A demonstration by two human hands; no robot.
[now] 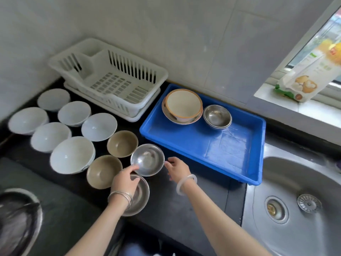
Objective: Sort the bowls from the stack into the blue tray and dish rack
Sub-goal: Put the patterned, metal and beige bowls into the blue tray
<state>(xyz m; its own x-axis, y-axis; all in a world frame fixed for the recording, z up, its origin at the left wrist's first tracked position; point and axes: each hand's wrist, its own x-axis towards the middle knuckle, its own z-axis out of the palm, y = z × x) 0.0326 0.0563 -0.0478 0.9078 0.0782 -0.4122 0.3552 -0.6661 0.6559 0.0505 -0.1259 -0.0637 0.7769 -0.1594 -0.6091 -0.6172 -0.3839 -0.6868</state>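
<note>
A small steel bowl (147, 159) sits on the dark counter between my hands. My left hand (126, 180) pinches its near-left rim. My right hand (178, 169) is open, fingers almost at the bowl's right rim. A second steel bowl (141, 198) lies partly hidden under my left wrist. Two brown bowls (122, 143) (103, 171) and several white bowls (72, 154) stand to the left. The blue tray (221, 150) holds a cream bowl (182, 105) on a plate and nested steel bowls (217, 116). The white dish rack (112, 78) holds nothing.
A steel sink (295, 200) with a drain lies at the right. A pan or wok (18, 218) sits at the lower left. A food packet (304, 76) leans on the window sill. Tiled wall runs behind the rack and tray.
</note>
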